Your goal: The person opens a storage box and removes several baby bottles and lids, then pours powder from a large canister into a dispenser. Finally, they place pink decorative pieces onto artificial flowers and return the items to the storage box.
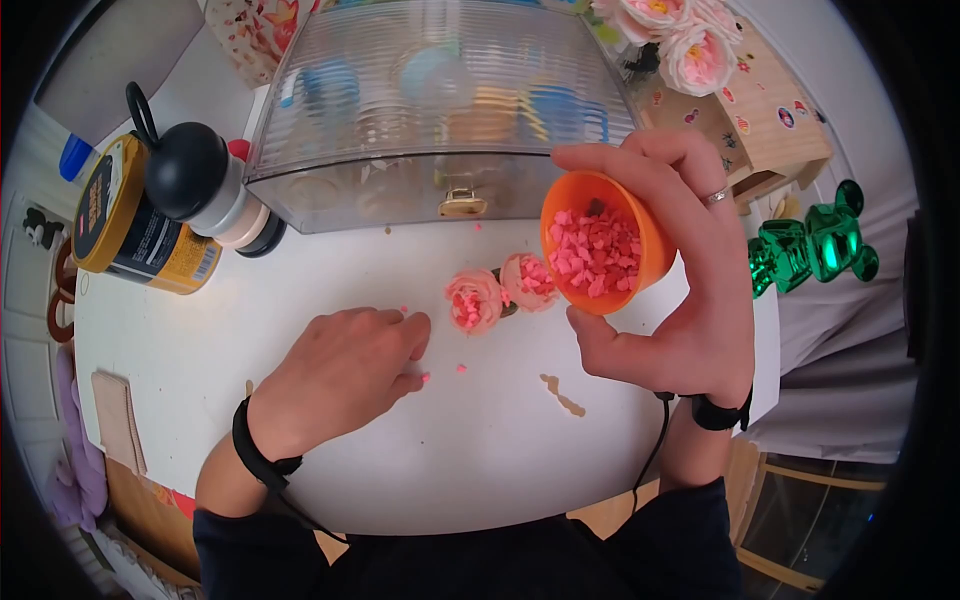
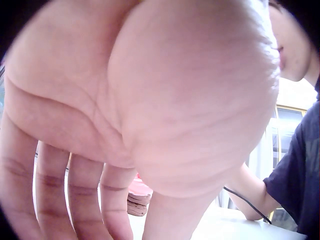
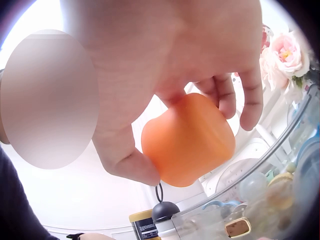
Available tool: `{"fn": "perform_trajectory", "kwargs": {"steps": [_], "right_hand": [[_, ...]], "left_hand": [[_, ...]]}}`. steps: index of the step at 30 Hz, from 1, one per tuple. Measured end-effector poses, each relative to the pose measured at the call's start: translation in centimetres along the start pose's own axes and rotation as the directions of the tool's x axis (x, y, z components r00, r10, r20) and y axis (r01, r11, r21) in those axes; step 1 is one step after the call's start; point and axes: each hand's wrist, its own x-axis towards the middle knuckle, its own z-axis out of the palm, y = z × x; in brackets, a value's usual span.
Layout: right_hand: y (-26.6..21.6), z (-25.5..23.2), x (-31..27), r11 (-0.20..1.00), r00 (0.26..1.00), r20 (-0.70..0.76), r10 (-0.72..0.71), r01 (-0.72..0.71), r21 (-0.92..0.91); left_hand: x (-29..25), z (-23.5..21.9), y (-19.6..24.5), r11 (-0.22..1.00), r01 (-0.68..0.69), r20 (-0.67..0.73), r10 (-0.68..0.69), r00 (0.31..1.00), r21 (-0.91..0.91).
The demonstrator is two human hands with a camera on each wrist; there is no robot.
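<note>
In the head view, my right hand (image 1: 700, 260) grips a small orange cup (image 1: 655, 235) between thumb and fingers. The cup is tipped, its mouth facing the camera, and pink crumbly bits (image 1: 595, 255) fill much of it. Just left of the cup, two pink flower-like pieces (image 1: 473, 302) sit side by side, pink bits on top. The left wrist view gives one a brown layered base (image 2: 137, 206). My left hand (image 1: 350, 365) is palm down at the tabletop, fingers pointing down and apart from the thumb. A pink crumb (image 1: 426, 377) lies right at its thumb tip.
A clear ribbed case (image 1: 440, 130) with a gold latch stands behind. At left are a yellow-and-black tub (image 1: 150, 220) and a black-capped bottle (image 1: 190, 175). A shiny green bear figure (image 1: 830, 240) is at right. Crumbs and a beige smear (image 1: 562, 395) mark the white table (image 1: 480, 460).
</note>
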Motion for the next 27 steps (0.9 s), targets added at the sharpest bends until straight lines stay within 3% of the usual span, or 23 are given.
{"fn": "perform_trajectory", "kwargs": {"steps": [15, 20, 23, 27], "right_hand": [[0.2, 0.2, 0.1, 0.999, 0.999, 0.033, -0.039, 0.038, 0.008], [0.6, -0.2, 0.1, 0.995, 0.998, 0.061, -0.028, 0.021, 0.100], [0.6, -0.4, 0.2, 0.999, 0.997, 0.068, -0.035, 0.034, 0.006], [0.9, -0.7, 0.1, 0.998, 0.997, 0.058, -0.055, 0.054, 0.011]], "left_hand": [[0.3, 0.3, 0.0, 0.998, 0.032, -0.014, -0.032, 0.999, -0.051], [0.3, 0.4, 0.0, 0.997, 0.032, -0.016, -0.033, 0.999, -0.067], [0.3, 0.4, 0.0, 0.998, 0.029, -0.017, -0.030, 0.999, -0.056], [0.3, 0.6, -0.2, 0.998, 0.021, -0.029, -0.023, 0.999, -0.062]]}}
